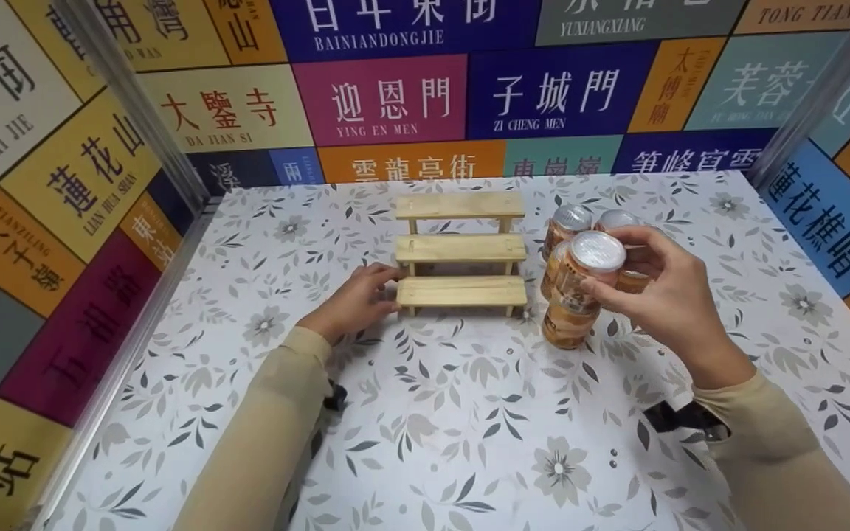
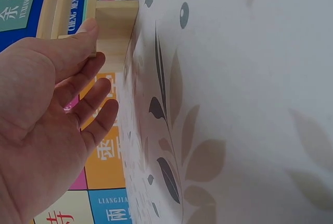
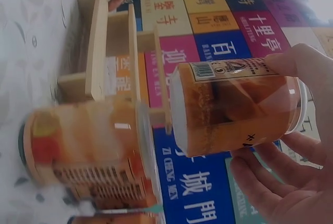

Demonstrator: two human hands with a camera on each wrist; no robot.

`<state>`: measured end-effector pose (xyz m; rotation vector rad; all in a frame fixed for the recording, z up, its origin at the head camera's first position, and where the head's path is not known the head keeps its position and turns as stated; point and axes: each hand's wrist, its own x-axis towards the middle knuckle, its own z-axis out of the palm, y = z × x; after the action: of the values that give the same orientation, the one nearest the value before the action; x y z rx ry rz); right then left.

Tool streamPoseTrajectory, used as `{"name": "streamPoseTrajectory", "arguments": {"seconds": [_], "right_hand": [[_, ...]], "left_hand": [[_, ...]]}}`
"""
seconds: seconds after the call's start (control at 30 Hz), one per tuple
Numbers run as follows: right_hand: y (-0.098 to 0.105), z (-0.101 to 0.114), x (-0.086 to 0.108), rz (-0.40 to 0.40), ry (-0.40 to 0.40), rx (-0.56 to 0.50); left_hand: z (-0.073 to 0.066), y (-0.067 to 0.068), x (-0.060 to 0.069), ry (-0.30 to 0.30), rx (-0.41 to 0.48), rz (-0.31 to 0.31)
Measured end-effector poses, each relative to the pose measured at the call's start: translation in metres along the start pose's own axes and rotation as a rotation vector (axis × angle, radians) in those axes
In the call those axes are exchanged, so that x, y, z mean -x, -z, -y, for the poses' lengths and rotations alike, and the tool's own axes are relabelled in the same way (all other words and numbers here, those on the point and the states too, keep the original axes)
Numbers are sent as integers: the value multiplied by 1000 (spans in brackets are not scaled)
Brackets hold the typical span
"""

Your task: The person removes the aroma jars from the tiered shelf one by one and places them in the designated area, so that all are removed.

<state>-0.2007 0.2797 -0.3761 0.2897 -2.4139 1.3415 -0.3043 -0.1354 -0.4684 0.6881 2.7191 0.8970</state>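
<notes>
My right hand (image 1: 665, 295) pinches an orange-brown can (image 3: 234, 107) with a silver top between thumb and fingers. The can is held up off the table, tilted in the right wrist view. Just below it a second can (image 1: 569, 324) stands upright, partly covered by the held one in the head view. A three-step wooden stand (image 1: 462, 291) is to the left of the cans, its steps bare. My left hand (image 1: 358, 299) holds the left end of its lowest step, thumb at the front and index finger behind; the other fingers (image 2: 101, 122) hang loosely bent.
More cans of the same kind (image 1: 571, 219) stand close together behind the held one, partly hidden. A white cloth with grey leaves and flowers covers the table (image 1: 425, 442). Walls of colourful sign panels (image 1: 381, 99) close off the back and both sides.
</notes>
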Motion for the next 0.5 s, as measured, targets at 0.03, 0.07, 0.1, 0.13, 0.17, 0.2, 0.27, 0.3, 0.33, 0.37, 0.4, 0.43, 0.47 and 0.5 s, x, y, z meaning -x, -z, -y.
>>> {"name": "streamPoseTrajectory", "arguments": {"seconds": [0.03, 0.07, 0.1, 0.13, 0.17, 0.2, 0.27, 0.3, 0.33, 0.37, 0.4, 0.43, 0.47, 0.5], "right_hand": [[4, -2, 1, -5, -8, 12], [8, -3, 2, -8, -16, 23], [11, -5, 2, -12, -18, 38], [14, -7, 3, -17, -18, 57], [18, -9, 4, -19, -19, 69], [20, -11, 5, -19, -21, 80], [26, -15, 6, -19, -22, 102], [29, -16, 7, -18, -22, 113], [31, -18, 8, -16, -23, 122], [33, -19, 8, -15, -28, 133], [36, -21, 9, -13, -36, 142], [39, -22, 10, -11, -42, 151], [41, -23, 10, -9, -48, 162], [44, -24, 11, -4, -55, 170]], "left_hand": [[0, 0, 0, 0, 3, 0], [0, 0, 0, 2, 4, 0], [0, 0, 0, 5, 7, -1], [-1, 0, 0, 9, 11, -2], [-1, 0, 0, 11, 13, -3], [-1, 0, 0, 11, 15, -4], [-1, 0, 0, 8, 14, -7], [-1, 0, 0, 9, 14, -7], [-1, -1, -1, 7, 12, -8], [-1, -1, -1, 7, 10, -8], [-1, -1, -1, 7, 10, -7], [-1, -1, -1, 9, 11, -6], [-1, 0, -1, 8, 12, -6], [-2, 0, -1, 9, 12, -5]]}}
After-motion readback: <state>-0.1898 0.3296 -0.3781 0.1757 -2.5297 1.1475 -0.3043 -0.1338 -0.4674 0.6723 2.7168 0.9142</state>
